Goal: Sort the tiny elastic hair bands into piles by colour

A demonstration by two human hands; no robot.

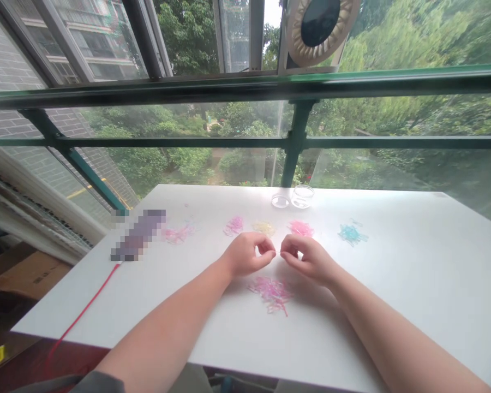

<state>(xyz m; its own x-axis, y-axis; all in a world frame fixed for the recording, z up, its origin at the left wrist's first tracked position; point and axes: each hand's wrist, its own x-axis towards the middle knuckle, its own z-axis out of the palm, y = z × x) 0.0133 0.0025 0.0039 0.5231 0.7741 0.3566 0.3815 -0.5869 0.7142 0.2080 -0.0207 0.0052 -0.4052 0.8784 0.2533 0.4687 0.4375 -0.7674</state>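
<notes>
My left hand (245,254) and my right hand (309,257) meet over the middle of the white table, fingertips pinched. A thin pinkish rubber band (277,251) spans the small gap between them, gripped at each end. Below my hands lies a loose pile of pink and purple rubber bands (271,293). Behind them, in a row, are a purple pile (234,225), a pale yellow pile (264,227), a bright pink pile (300,228) partly behind my right hand, and a blue pile (352,233). A mixed pink pile (178,234) sits further left.
Two clear round containers (303,196) stand at the table's far edge. A blurred-out device (138,236) with a red cable (88,308) lies at the left. Beyond the white table (425,278) runs a green railing (180,143) before windows. A cardboard box (35,273) is at left.
</notes>
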